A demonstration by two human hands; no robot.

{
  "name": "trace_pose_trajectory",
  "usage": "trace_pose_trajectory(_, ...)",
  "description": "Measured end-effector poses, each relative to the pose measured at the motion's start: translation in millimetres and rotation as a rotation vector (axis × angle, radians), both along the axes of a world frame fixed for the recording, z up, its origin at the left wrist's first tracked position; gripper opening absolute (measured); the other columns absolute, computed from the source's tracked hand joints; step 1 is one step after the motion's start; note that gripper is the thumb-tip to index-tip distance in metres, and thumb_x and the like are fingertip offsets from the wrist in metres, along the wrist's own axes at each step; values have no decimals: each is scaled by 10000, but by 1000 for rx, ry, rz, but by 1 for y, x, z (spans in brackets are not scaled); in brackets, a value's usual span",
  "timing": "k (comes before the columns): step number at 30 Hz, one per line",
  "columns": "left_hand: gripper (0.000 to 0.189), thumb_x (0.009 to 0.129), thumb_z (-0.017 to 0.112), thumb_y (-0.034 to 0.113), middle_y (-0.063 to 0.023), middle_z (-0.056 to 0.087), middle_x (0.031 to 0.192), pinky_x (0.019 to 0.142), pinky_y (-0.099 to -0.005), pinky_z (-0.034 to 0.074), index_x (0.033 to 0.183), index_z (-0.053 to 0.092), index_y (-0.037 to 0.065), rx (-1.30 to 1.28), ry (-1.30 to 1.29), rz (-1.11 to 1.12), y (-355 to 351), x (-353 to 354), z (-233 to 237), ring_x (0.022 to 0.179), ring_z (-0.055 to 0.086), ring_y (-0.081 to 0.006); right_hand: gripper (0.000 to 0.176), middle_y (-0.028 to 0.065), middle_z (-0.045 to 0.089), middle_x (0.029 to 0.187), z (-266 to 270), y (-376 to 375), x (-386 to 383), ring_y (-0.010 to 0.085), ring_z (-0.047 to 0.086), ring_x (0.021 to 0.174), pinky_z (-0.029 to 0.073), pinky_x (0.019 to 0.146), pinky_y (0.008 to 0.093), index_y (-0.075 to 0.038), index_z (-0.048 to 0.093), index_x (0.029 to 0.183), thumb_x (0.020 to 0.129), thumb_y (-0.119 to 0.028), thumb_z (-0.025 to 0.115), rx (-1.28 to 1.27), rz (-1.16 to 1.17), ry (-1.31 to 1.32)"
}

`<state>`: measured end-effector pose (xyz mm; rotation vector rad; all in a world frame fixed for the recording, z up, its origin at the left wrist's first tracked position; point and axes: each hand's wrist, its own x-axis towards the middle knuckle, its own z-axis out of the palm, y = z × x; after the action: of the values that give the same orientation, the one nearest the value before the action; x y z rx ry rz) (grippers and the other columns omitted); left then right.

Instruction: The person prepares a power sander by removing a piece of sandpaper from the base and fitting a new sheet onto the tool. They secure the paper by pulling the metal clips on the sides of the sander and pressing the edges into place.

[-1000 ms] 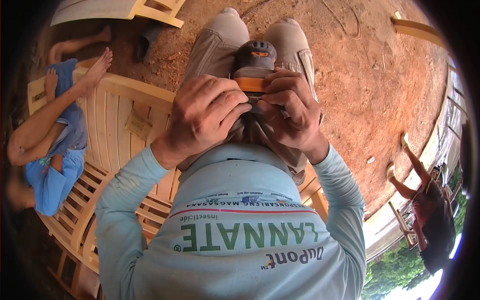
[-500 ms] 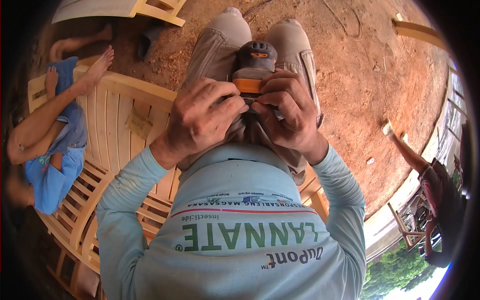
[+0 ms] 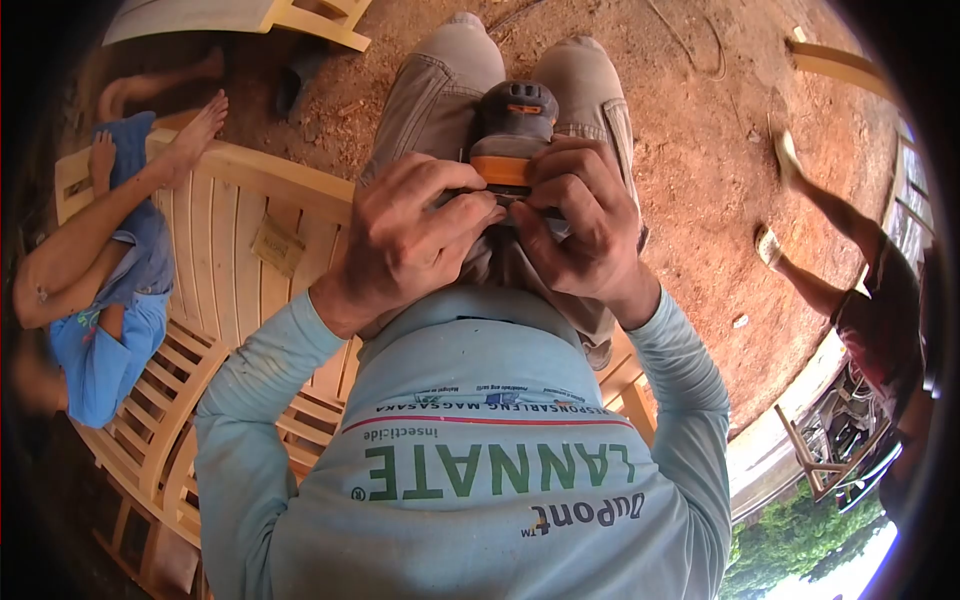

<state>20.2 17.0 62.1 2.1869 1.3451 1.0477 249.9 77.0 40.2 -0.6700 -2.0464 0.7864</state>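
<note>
In the head view, the tool lies between the thighs, upper middle of the frame. The left hand is nearly closed, fingertips at the tool's lower edge; any pinch there cannot be told. The right hand, half curled, grips its side. A bench stands at left.

This was a rough open-air woodworking shop. A pale slatted bench, a power sander and bare dirt ground showed it
</note>
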Motion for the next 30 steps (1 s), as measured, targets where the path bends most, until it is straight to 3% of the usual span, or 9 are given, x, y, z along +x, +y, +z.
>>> trace_pose_trajectory(15,281,878,894,-41,-119,762,1176,862,-422,637,1130,786,20,6,-31,1,-11,-10,-9,1000,769,-322,302,141,686,1031,-1,-2,-4,373,670,954,572,817,466,-41,672,967,768,38,885,22,-20,-31)
trace_pose_trajectory(30,251,857,935,-52,-133,803,1152,801,-382,667,1047,783,8,26,-106,100,-13,-7,-14,970,805,-301,343,126,682,1017,1,-2,-5,362,673,959,572,858,479,-52,668,999,779,12,924,32,-12,-43)
